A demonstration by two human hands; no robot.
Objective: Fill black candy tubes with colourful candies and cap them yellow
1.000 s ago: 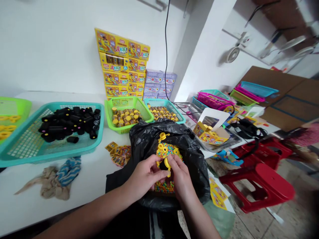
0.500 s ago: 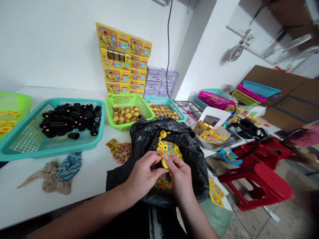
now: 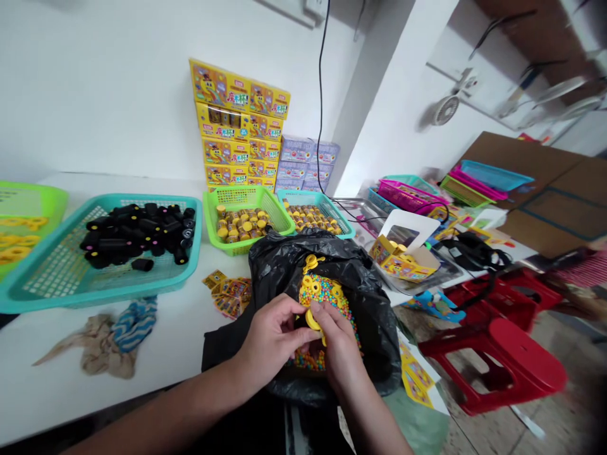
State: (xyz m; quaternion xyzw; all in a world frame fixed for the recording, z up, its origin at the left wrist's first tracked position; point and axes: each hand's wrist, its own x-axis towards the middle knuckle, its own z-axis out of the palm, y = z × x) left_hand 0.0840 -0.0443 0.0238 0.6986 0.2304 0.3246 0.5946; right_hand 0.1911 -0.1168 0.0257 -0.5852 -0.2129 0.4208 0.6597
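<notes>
Both of my hands meet over a black plastic bag [image 3: 374, 328] that stands open. Fingers of my left hand [image 3: 271, 335] are closed around a small black bottle [image 3: 300, 321], mostly hidden by them. My right hand [image 3: 340, 338] pinches the round yellow cap [image 3: 312, 320] at the bottle's end; whether the cap is fully seated I cannot tell. Beneath the hands, the bag holds many small coloured balls [image 3: 345, 306]. Loose yellow caps [image 3: 310, 285] lie on top of them, and another yellow cap [image 3: 311, 261] rests on the bag's far fold.
A teal basket [image 3: 142, 287] of black bottles stands left. Behind the bag are a green basket [image 3: 279, 218] and a blue basket [image 3: 348, 224] of capped bottles. Yellow boxes [image 3: 227, 155] are stacked at the wall. Stickers [image 3: 230, 294] and cloths [image 3: 114, 341] lie on the table. Red stools [image 3: 516, 360] stand right.
My view has tilted up slightly, so the scene sits lower. Both hands stay together on the bottle and cap; the yellow cap has turned a little between my fingers.
</notes>
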